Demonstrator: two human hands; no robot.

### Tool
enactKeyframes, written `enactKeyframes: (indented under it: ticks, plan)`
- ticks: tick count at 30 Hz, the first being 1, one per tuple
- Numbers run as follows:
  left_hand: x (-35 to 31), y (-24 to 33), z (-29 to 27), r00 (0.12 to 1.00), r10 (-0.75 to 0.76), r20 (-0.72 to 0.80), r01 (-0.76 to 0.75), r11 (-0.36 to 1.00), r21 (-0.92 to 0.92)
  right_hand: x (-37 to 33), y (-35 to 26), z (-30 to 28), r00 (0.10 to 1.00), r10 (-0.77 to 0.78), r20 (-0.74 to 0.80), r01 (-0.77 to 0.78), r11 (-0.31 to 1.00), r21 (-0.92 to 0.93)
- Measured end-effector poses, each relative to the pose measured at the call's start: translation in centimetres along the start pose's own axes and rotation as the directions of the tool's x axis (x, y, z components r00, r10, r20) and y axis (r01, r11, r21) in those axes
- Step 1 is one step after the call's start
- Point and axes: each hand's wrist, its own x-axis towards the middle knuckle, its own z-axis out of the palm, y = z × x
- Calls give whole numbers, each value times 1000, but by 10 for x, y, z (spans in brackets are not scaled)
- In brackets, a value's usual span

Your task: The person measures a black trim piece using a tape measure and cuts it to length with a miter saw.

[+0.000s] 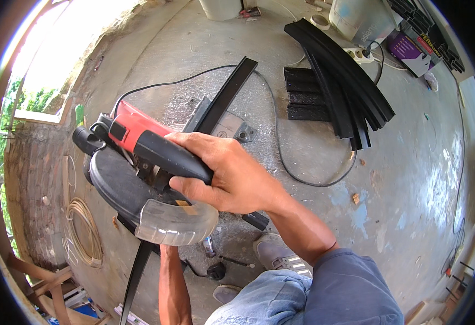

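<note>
My right hand (232,173) is wrapped round the black handle of a red and black miter saw (140,127). Below the handle, the saw's clear plastic blade guard (175,223) hangs over the cutting area. My left forearm (173,281) rises from the lower edge, and its hand is hidden behind the saw and guard. A long black channel-shaped strip (229,95) runs aslant along the saw's metal base, its far end beyond the fence. Toward the lower left, another length of black strip (135,279) shows; whether it is the same piece is hidden by the saw.
Longer black strips (340,76) lie stacked on the floor at the far right, over shorter cut pieces (305,92). A black power cable (281,146) loops across the concrete. Coiled cable (83,233) rests by the brick wall. A tape measure (216,271) sits near my feet.
</note>
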Motion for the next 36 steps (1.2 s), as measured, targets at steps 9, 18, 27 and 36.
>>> enactKeyframes:
  ticks: [9,18,27,36]
  plan:
    - [-11,0,-3,1000,-18,-15,17,999,-27,-11,11,-4,1000,17,20,-17,1000,22]
    - [-16,0,-6,1000,-22,-17,22,999,-39,-13,19,-3,1000,-25,-1,25,1000,6]
    - [-19,-3,-9,999,-27,-29,25,999,-43,-21,24,-4,1000,-23,1,23,1000,9]
    - [-17,-6,-7,999,-30,-25,29,998,-50,-21,27,-4,998,-60,-8,60,998,16]
